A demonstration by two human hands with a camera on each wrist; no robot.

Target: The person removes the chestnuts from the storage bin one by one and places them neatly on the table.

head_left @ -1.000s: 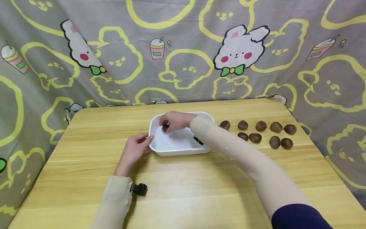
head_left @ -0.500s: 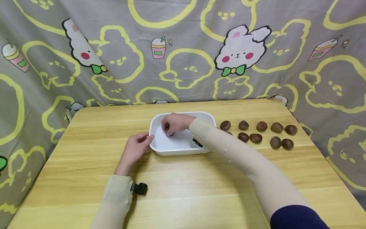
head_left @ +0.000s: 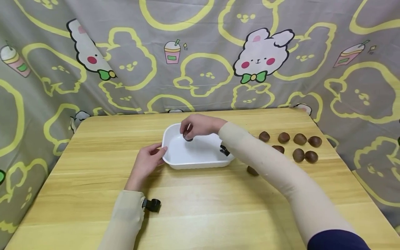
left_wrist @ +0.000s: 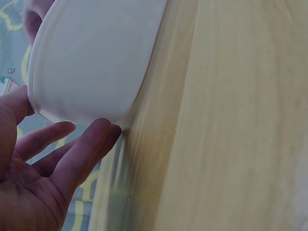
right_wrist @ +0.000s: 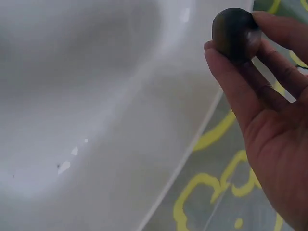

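The white rectangular plastic tub (head_left: 197, 152) stands on the wooden table. My left hand (head_left: 147, 160) holds its left end; in the left wrist view the thumb is at the tub's (left_wrist: 96, 62) rim and the fingertips (left_wrist: 98, 126) touch the outer wall. Over the far left part of the tub, my right hand (head_left: 201, 125) pinches a brown chestnut (head_left: 188, 135). The right wrist view shows this chestnut (right_wrist: 235, 34) between thumb and fingertips, above the tub's sloping white wall (right_wrist: 159, 120).
Several chestnuts (head_left: 298, 155) lie in loose rows on the right of the table (head_left: 200, 208). One more chestnut (head_left: 252, 170) shows beside the right forearm, which hides part of that area. A patterned grey curtain (head_left: 200, 83) hangs behind the table.
My right hand has moved up and slightly right, still holding the chestnut. Its forearm shifted right, covering some chestnuts and revealing one near its lower edge. The left hand stays on the tub.
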